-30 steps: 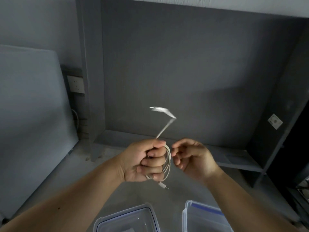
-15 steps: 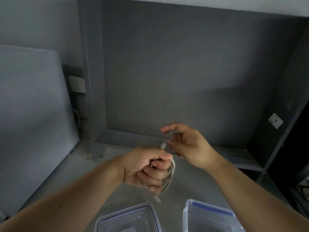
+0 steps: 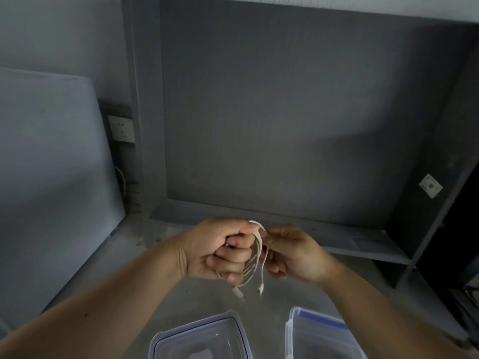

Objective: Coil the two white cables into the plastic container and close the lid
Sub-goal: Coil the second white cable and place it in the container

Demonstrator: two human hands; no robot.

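Observation:
My left hand (image 3: 220, 248) is closed in a fist around a coiled white cable (image 3: 255, 257), held in the air above the floor. Several loops hang from the fist, and two plug ends dangle below it. My right hand (image 3: 293, 251) pinches the coil's right side at the top loop. Below, at the frame's bottom edge, sits a clear plastic container (image 3: 199, 338) with something pale lying inside. To its right lies the clear lid (image 3: 321, 335) with a blue strip, partly cut off by the frame and my right forearm.
The floor is grey concrete. A dark grey alcove with a low ledge (image 3: 337, 234) stands behind my hands. A pale panel (image 3: 51, 164) leans on the left wall, next to a wall socket (image 3: 121, 128). Dark shelving (image 3: 445, 229) stands at the right.
The cable's loose end, flying up a second ago, has been wound onto the coil. My right hand came down from above the fist and now pinches the loops.

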